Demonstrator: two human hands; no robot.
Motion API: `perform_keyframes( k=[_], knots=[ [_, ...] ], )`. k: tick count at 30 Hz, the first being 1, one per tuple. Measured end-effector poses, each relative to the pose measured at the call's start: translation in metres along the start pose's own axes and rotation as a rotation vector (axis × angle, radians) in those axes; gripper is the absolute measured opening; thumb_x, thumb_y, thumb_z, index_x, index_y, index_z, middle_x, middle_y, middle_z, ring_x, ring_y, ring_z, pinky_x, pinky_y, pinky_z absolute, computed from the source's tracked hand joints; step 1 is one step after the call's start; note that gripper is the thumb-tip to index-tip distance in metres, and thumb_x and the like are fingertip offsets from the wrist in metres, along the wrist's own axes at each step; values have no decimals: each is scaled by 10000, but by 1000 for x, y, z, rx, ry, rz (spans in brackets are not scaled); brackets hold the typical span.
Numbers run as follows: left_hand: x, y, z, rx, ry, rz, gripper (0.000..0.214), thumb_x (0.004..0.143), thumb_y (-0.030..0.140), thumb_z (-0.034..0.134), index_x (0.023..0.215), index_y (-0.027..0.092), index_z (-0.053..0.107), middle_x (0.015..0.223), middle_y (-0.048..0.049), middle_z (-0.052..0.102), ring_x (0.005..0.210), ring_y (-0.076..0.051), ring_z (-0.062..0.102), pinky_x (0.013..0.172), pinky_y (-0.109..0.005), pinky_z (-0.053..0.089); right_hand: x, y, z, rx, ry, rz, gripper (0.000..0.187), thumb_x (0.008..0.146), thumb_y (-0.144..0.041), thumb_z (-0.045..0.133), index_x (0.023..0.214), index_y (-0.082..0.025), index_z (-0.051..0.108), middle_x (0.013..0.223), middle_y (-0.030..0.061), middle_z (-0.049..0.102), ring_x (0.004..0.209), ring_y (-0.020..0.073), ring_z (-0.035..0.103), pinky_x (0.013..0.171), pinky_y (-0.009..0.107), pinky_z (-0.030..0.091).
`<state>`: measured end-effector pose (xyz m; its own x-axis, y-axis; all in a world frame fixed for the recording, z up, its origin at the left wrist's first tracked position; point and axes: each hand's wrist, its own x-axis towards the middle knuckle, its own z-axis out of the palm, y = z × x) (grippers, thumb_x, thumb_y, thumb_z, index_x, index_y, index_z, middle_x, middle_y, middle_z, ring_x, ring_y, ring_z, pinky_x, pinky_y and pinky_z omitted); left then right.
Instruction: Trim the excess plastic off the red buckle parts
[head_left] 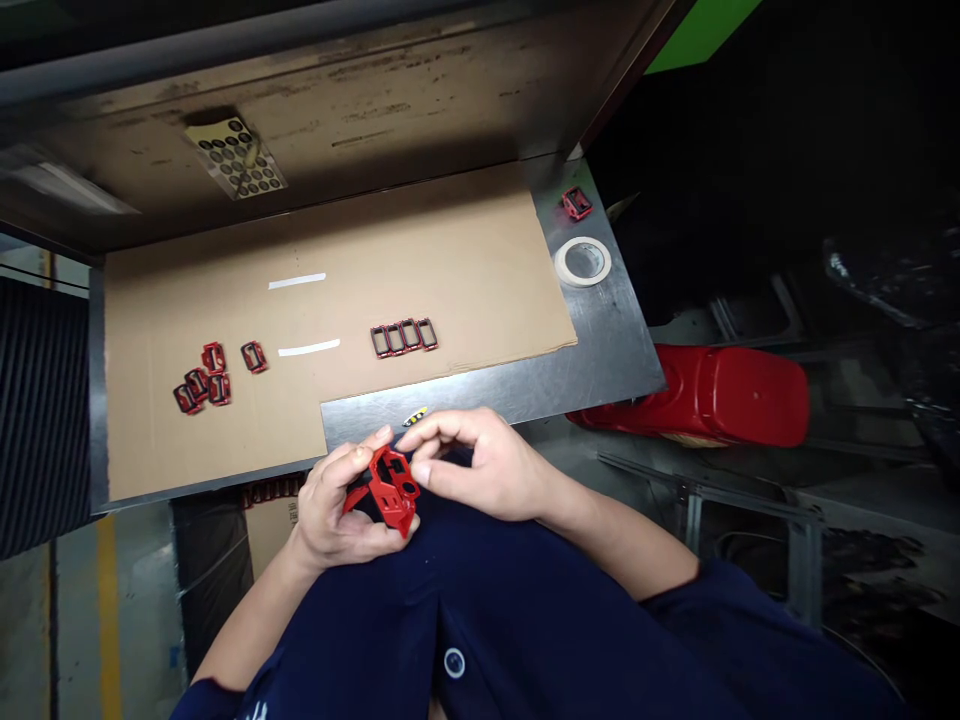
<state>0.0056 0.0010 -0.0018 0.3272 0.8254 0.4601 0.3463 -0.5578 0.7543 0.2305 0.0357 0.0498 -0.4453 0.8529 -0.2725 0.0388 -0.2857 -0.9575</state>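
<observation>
My left hand (pixel 330 510) is wrapped around a red plastic part (pixel 390 492), with the thumb along its upper side and the fingers underneath. This part is angular, with dark openings, and is held just in front of the bench edge. At its right edge, my right hand (pixel 491 465) pinches with thumb and forefinger; the exact contact under the fingertips is hidden. Just beyond the right fingers, a small yellow-and-black piece (pixel 415 416) lies on the metal strip of the bench.
Cardboard (pixel 450 250) covers most of the metal bench (pixel 600 345). On it are a row of red-and-black frames (pixel 403 338) and a loose cluster of similar parts (pixel 214 388). A tape roll (pixel 583 261) and another red part (pixel 577 203) lie right. A sticker sheet (pixel 236 157) is on the back panel.
</observation>
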Motion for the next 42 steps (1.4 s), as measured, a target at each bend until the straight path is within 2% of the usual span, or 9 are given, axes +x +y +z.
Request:
perform_keyframes(
  k=[5, 10, 15, 19, 24, 31, 34, 39, 42],
  knots=[
    [4, 2, 1, 27, -3, -1, 998, 618, 287, 913, 1494, 242, 436, 1264, -169, 722, 961, -266, 777, 765, -357, 665, -1, -5, 7, -238, 24, -33, 65, 784, -223, 737, 809, -163, 742, 716, -17, 740, 649, 118, 678, 660, 224, 494],
    [4, 4, -1, -17, -24, -67, 909, 646, 322, 888, 1453, 241, 477, 1221, -152, 745, 1006, -277, 774, 814, -355, 665, 4, -2, 8, -313, 3, -66, 416, 963, -292, 549, 589, -146, 658, 560, -11, 657, 497, 81, 547, 534, 225, 392],
    [1, 4, -1, -95, -5, -114, 887, 667, 396, 874, 1447, 225, 489, 1212, -169, 745, 1091, -303, 747, 892, -393, 649, 8, 9, 5, -55, 78, 20, 302, 963, -264, 524, 784, -161, 744, 775, 24, 774, 738, 146, 705, 731, 254, 520],
    [1, 3, 0, -116, 5, -116, 888, 656, 384, 885, 1437, 210, 501, 1202, -183, 746, 1075, -305, 753, 898, -392, 643, 9, 10, 5, 33, -4, 60, 185, 881, -220, 596, 878, -158, 770, 790, 9, 763, 698, 137, 665, 658, 242, 494],
    [3, 2, 1, -98, -8, -74, 901, 668, 323, 885, 1465, 219, 477, 1242, -183, 730, 1071, -287, 753, 884, -384, 645, 10, 9, 5, -3, -56, 116, 200, 841, -246, 631, 852, -134, 797, 689, -7, 707, 583, 101, 547, 566, 226, 405],
    [5, 0, 3, -127, -45, -37, 905, 695, 249, 862, 1494, 238, 438, 1325, -194, 683, 1075, -276, 747, 876, -394, 641, 9, 9, 8, -76, 26, 127, 135, 782, -206, 643, 753, -139, 756, 694, 3, 718, 599, 113, 576, 577, 226, 427],
    [2, 0, 5, -153, -46, -59, 889, 689, 235, 862, 1478, 243, 454, 1310, -190, 691, 1101, -286, 739, 919, -414, 629, 11, 6, 11, -190, 51, 93, 289, 859, -267, 619, 598, -150, 654, 591, -9, 655, 541, 97, 539, 546, 219, 405],
    [-15, -1, 6, -332, 104, -227, 780, 756, 359, 833, 1435, 224, 473, 1309, -200, 681, 1222, -320, 681, 972, -422, 608, 24, 20, 17, -124, 77, 112, 414, 952, -432, 576, 650, -160, 651, 537, -10, 621, 544, 127, 623, 559, 222, 456],
    [-31, 1, 0, -377, 213, -291, 763, 787, 447, 806, 1435, 273, 444, 1364, -203, 641, 1180, -316, 704, 843, -374, 650, 41, 47, 21, -138, 88, 134, 419, 959, -496, 555, 743, -160, 684, 601, 10, 667, 657, 163, 682, 665, 249, 508]
  ],
)
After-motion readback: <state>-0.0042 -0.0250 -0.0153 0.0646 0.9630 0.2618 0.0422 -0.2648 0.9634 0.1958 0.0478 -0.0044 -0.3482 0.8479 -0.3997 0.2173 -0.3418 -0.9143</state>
